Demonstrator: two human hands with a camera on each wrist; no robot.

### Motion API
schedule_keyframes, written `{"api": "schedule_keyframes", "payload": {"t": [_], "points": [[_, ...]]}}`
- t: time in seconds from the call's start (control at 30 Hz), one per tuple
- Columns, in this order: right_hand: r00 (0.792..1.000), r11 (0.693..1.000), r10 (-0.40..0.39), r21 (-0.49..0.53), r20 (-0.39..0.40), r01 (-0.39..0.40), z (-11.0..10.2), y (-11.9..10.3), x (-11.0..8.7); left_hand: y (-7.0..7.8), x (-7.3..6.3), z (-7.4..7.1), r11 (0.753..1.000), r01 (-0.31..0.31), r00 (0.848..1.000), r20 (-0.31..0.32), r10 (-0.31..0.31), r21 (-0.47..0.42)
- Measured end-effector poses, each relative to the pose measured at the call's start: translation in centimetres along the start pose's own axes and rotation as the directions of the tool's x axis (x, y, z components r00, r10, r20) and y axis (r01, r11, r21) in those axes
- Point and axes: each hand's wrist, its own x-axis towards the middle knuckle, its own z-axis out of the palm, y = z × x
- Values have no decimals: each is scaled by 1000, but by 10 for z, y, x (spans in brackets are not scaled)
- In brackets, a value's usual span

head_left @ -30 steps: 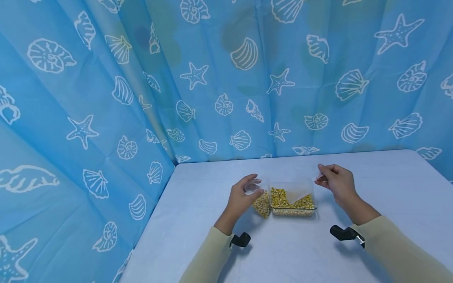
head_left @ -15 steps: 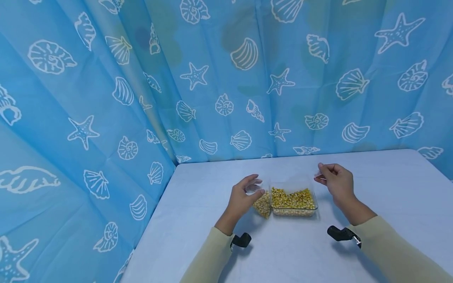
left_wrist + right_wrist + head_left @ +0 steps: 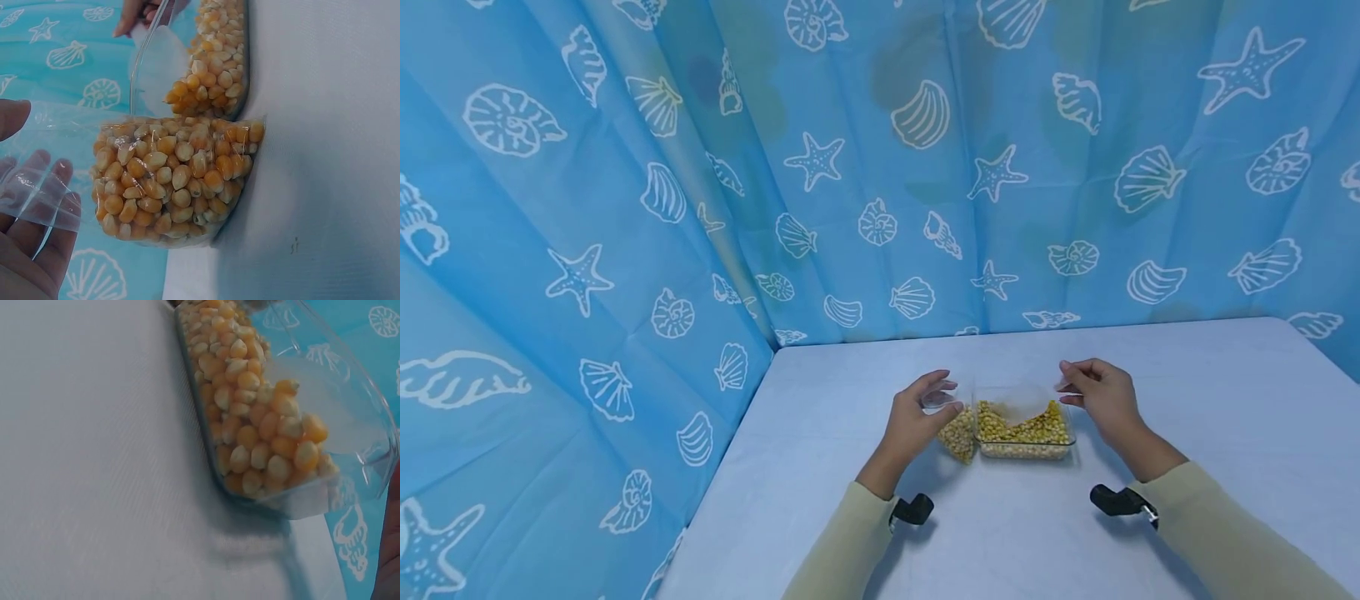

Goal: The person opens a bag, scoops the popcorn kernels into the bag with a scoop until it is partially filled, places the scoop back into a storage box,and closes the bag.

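My left hand (image 3: 917, 421) holds a clear plastic bag (image 3: 175, 181) by its upper part, thumb on one side and fingers showing through the film. Corn kernels fill the bag's lower part, and it stands against the left side of a clear rectangular container (image 3: 1072, 442). Corn kernels (image 3: 250, 419) lie in the container, heaped toward its sides. At the container's right, my right hand (image 3: 1101, 392) pinches a frosted translucent scoop-like piece (image 3: 1018, 407), whose wide end dips among the kernels. Its full shape is hard to see through the clear wall.
Under everything is a table (image 3: 1000, 533) with a white cloth. A blue curtain (image 3: 880, 167) with white shell and starfish prints hangs along the back and left. Each wrist carries a black camera mount (image 3: 913, 509).
My right hand has moved slightly left and down toward the container. The frosted piece left the kernels from view half a second ago and now shows among them. My left hand stays put.
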Motion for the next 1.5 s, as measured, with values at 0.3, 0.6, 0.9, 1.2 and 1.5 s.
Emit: {"api": "schedule_keyframes", "payload": {"t": [0.3, 0.6, 0.9, 1.2, 1.5], "points": [[986, 986, 118, 107, 116, -131, -15, 3, 1, 3, 0, 1, 1000, 15, 1000, 5, -15, 18], [952, 979, 174, 61, 251, -195, -9, -16, -1, 3, 0, 0, 1000, 1, 1000, 12, -1, 3], [950, 971, 213, 62, 230, -232, -7, -17, -2, -1, 0, 2, 1000, 11, 1000, 8, -11, 8], [944, 946, 251, 154, 215, -286, -13, -15, -4, 0, -1, 2, 1000, 2, 1000, 11, -2, 1], [924, 875, 304, 317, 232, -367, -23, -1, -2, 1, -1, 2, 1000, -7, 1000, 13, 7, -7]]}}
